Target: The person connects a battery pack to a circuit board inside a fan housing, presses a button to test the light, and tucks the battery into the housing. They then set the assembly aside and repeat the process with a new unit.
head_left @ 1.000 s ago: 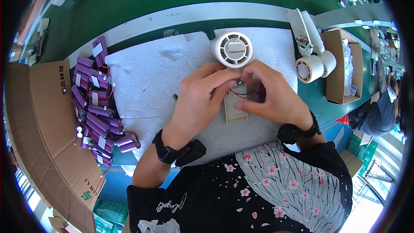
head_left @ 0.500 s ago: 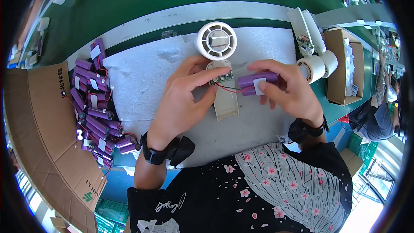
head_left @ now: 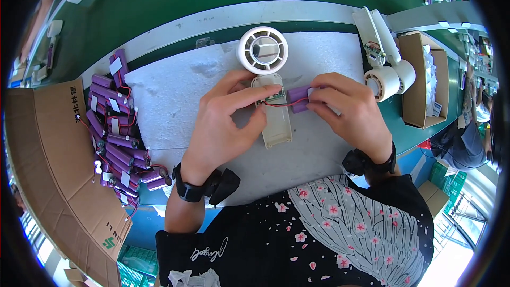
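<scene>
A white handheld fan with a round grilled head [head_left: 262,50] lies on the padded work surface, its handle casing [head_left: 277,127] open toward me. My left hand [head_left: 226,119] is closed at the upper part of the casing, thumb and forefinger on a small green circuit board [head_left: 277,96]. In my right hand [head_left: 353,114], a purple battery pack [head_left: 298,99] with a white label is pinched just right of the casing. Red and black wires [head_left: 284,104] run from the board to the pack. My right fingers hide much of the pack.
A pile of purple battery packs [head_left: 119,151] with wires lies at left beside an open cardboard box [head_left: 58,143]. At the right are further fan parts [head_left: 383,82] and a small carton [head_left: 414,85] holding white pieces. A pale rail [head_left: 212,20] runs behind the foam sheet [head_left: 164,85].
My right hand has turned over the battery pack and moved slightly left, bringing the pack closer to the casing. The fan has shifted slightly left. My left hand stays on the board.
</scene>
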Tool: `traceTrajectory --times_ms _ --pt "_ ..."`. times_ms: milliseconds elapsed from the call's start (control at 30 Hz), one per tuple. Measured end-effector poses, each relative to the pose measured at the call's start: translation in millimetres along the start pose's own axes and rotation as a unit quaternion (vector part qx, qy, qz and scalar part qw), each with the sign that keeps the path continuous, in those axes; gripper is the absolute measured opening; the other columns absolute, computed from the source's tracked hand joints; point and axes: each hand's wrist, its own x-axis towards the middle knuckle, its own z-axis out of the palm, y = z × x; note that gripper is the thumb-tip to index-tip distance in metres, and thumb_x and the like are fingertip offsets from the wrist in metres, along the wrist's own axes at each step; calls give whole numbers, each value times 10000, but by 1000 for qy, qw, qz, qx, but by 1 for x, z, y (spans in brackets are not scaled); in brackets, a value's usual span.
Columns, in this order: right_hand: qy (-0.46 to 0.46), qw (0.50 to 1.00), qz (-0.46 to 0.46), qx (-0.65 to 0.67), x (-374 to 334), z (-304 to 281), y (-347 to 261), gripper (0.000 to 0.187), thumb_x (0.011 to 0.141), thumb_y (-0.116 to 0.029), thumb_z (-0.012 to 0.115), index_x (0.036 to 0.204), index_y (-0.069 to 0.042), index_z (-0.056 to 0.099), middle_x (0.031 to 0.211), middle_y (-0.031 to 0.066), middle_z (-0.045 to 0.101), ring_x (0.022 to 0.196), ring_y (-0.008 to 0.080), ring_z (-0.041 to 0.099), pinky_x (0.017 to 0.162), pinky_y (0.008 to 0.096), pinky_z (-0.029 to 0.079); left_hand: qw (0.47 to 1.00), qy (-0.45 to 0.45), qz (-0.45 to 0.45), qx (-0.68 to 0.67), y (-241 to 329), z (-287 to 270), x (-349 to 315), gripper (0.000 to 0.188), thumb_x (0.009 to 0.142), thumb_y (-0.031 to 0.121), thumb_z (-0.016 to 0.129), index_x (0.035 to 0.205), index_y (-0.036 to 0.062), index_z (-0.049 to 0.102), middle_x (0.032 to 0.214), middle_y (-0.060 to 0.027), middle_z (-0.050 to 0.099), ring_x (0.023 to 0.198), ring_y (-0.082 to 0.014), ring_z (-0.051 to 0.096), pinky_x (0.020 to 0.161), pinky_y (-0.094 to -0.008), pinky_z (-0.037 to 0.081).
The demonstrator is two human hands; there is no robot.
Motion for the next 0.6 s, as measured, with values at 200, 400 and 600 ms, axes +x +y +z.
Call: traceTrajectory --times_ms 200,400,600 --pt "1 999 -35 -28 -3 -2 -5 178 683 -5 776 828 -10 673 1018 103 674 784 250 668 673 325 548 998 0 -33 -58 -6 1 -2 363 790 -80 607 1065 119 736 1078 -126 637 850 -243 672 742 -313 540" --pt "7 998 -31 -56 -4 1 -7 179 664 8 765 816 0 672 1007 112 695 793 253 669 676 325 552 999 -13 -30 -27 -1 -2 0 369 770 -68 623 1066 119 737 1062 -125 646 857 -240 673 749 -301 537" --pt "17 995 -46 -89 -3 -3 -10 171 662 13 754 812 4 672 1000 118 700 782 248 667 675 329 553 998 -22 -58 -30 6 -3 1 364 771 -101 624 1083 58 723 1129 -98 619 908 -148 640 772 -229 498"
